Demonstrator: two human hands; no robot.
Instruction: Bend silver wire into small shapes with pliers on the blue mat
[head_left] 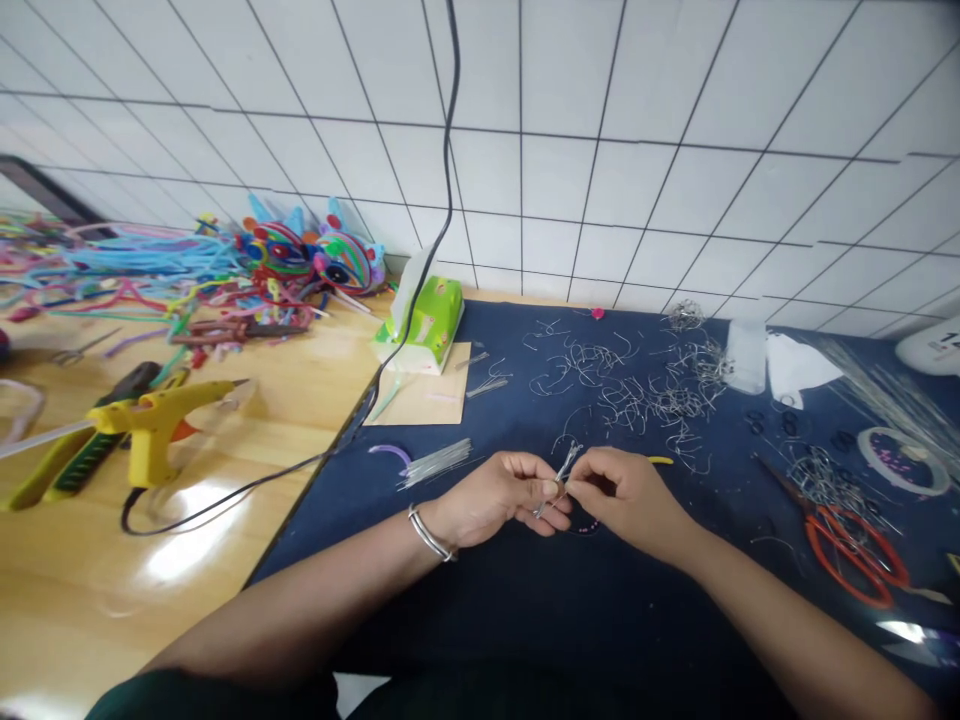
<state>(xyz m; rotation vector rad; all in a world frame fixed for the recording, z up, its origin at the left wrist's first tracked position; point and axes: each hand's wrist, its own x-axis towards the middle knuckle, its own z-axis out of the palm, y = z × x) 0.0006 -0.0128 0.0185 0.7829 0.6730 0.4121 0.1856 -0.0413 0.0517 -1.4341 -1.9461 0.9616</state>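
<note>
Slim, silvery wires slant upward in a narrow bundle. The left hand pinches them; the right hand curls alongside, its grip unclear.

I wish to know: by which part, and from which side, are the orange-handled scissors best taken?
Probably grip the scissors by the handle loops, the right hand coming from the near side: the loops lie toward the person, blades pointing away leftward, and tangled wires lie on the far side.

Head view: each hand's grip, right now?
Left hand: closed, holding thin silvery wires.
Right hand: at the wires; whether closed on them cannot be told.
</note>
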